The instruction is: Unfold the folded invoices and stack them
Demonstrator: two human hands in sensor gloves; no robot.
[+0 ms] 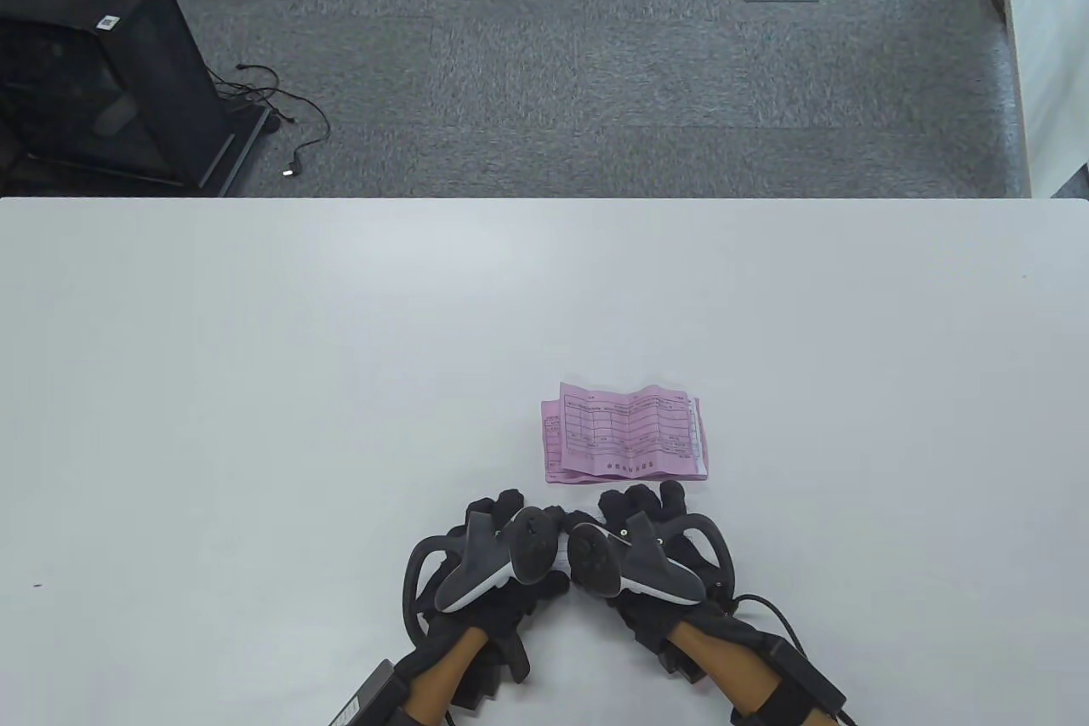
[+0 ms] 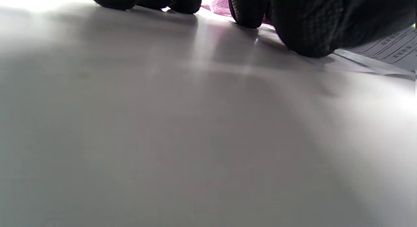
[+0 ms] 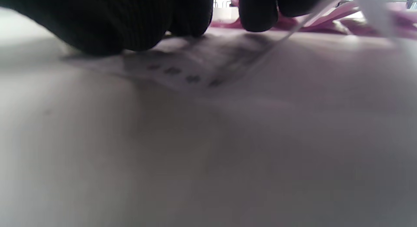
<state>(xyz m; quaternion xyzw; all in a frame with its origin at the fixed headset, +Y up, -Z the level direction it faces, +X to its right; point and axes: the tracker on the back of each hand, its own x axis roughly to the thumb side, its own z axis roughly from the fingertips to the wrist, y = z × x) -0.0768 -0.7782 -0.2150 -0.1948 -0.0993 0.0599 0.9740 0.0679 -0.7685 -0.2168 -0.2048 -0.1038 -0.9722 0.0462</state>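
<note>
A small stack of pink invoices lies unfolded on the white table, still creased. My left hand and right hand rest side by side just in front of the stack, palms down, holding nothing. In the right wrist view my fingertips press on a pale printed sheet lying flat on the table, with the pink stack behind. In the left wrist view my fingertips touch the table at the edge of the same pale sheet. The hands hide this sheet in the table view.
The table's far edge runs across the middle of the table view, with grey carpet beyond. A black cabinet and a loose cable stand on the floor at the far left.
</note>
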